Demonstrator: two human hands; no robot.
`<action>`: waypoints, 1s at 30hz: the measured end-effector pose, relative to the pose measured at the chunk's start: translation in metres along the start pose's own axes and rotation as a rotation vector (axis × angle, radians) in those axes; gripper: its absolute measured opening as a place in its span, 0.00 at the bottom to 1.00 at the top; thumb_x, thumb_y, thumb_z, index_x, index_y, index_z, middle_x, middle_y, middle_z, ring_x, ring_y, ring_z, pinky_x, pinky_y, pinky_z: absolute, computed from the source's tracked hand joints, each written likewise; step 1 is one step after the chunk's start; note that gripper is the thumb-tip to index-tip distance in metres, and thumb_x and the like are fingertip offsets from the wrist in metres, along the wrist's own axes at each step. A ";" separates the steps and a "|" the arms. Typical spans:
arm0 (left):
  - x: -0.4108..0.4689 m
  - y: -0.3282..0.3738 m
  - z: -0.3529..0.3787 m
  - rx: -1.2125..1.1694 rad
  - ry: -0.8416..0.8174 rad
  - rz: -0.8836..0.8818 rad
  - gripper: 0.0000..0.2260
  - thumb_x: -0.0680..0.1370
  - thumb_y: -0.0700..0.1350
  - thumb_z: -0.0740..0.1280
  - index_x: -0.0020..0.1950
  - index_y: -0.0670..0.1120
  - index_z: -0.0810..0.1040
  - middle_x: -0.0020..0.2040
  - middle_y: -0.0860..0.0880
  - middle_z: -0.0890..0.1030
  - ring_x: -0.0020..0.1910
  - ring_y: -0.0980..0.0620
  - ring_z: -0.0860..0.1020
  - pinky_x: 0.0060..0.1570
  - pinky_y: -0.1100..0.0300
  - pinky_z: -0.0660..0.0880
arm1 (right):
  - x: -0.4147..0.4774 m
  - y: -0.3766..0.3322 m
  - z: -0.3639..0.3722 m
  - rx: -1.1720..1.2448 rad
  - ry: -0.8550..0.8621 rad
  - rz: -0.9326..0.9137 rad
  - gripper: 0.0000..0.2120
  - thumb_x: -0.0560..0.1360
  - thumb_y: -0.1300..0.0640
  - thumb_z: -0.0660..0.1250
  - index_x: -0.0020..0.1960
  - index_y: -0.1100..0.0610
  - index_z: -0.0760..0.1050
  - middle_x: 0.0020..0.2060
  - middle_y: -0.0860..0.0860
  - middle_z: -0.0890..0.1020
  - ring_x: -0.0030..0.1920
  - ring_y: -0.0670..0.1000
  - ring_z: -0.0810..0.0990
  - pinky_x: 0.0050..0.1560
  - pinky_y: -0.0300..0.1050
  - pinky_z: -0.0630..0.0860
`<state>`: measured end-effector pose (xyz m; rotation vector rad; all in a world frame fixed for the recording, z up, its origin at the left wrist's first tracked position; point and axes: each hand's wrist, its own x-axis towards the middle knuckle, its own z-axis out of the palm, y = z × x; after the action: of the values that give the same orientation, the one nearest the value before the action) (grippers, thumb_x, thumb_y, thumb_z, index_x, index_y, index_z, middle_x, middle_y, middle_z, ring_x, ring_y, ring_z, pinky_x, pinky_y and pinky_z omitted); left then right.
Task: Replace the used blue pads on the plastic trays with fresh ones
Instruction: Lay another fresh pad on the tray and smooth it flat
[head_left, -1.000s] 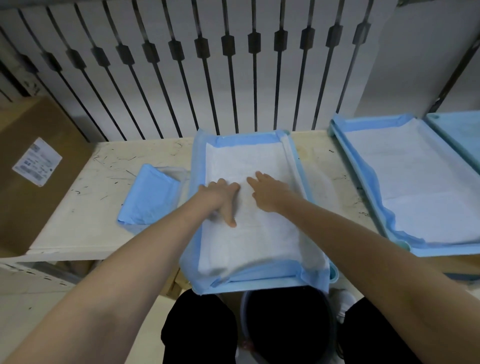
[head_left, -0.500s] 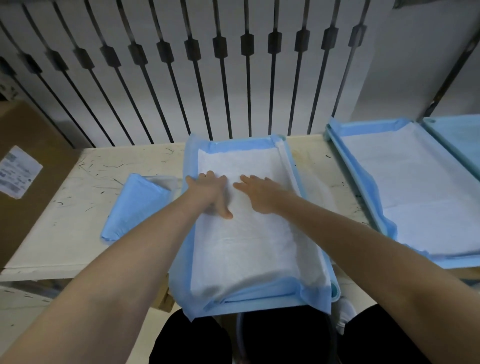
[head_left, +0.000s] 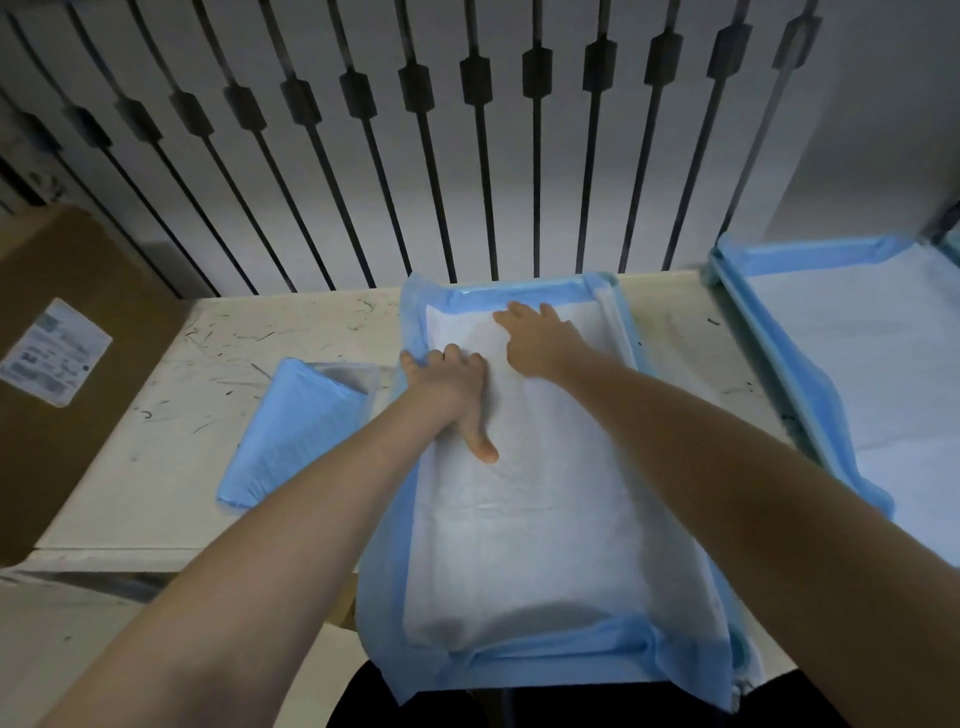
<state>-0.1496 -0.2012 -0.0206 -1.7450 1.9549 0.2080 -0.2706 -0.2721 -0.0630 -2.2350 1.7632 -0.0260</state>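
While the pad (head_left: 545, 530) covers the tray (head_left: 626, 327), the left hand (head_left: 449, 387) presses its left edge and the right hand (head_left: 540, 338) its far end, fingers straight and spread.

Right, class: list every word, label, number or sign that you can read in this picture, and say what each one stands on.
On the white label stuck to the cardboard box: printed lines and a barcode-like block, all too blurred to read.
On the spread pad, the folded pad and the table: no text to be seen.
So nothing here can be quoted.
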 end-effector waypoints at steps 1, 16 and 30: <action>0.000 -0.001 0.001 -0.012 0.000 0.001 0.54 0.59 0.65 0.77 0.75 0.47 0.53 0.70 0.44 0.61 0.71 0.42 0.60 0.69 0.33 0.49 | -0.002 0.004 0.002 -0.002 0.006 0.053 0.27 0.79 0.59 0.49 0.77 0.49 0.50 0.77 0.46 0.48 0.76 0.59 0.48 0.73 0.62 0.51; -0.023 0.001 0.020 -0.072 0.127 -0.044 0.38 0.66 0.65 0.71 0.69 0.49 0.65 0.64 0.47 0.71 0.66 0.45 0.69 0.69 0.34 0.52 | -0.096 0.027 0.017 -0.012 -0.139 0.134 0.27 0.80 0.56 0.54 0.76 0.56 0.49 0.75 0.62 0.46 0.75 0.65 0.47 0.75 0.58 0.50; -0.133 0.035 0.062 -0.002 0.100 0.017 0.19 0.74 0.41 0.64 0.64 0.45 0.69 0.56 0.47 0.73 0.61 0.45 0.73 0.71 0.33 0.42 | -0.241 0.011 0.021 -0.178 -0.354 -0.002 0.38 0.76 0.51 0.67 0.77 0.57 0.48 0.73 0.63 0.52 0.72 0.66 0.57 0.70 0.58 0.62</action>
<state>-0.1608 -0.0509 -0.0196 -1.7719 2.0415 0.1303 -0.3367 -0.0401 -0.0453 -2.1908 1.6218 0.5126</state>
